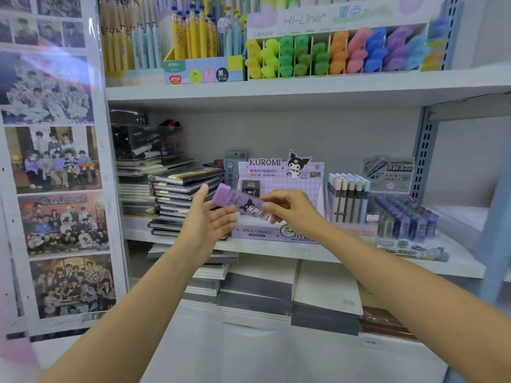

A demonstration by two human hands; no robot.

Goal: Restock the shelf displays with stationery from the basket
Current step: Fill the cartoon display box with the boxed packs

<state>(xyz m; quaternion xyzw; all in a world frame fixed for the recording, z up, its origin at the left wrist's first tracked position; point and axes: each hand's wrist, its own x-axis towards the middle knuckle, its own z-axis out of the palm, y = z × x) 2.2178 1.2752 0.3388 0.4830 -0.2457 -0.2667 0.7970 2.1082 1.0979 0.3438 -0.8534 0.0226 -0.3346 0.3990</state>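
Before shelves [276, 91], purple case [235, 200] pinched between right fingers [274, 199].

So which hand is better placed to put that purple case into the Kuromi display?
Right, probably. The right hand pinches the purple case, directly in front of the Kuromi display. The left hand is open beside the case's capped end, gripping nothing.

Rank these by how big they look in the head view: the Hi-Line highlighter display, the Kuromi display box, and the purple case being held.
1. Hi-Line highlighter display, the widest by far.
2. Kuromi display box.
3. purple case, the smallest even though it is nearest the camera.
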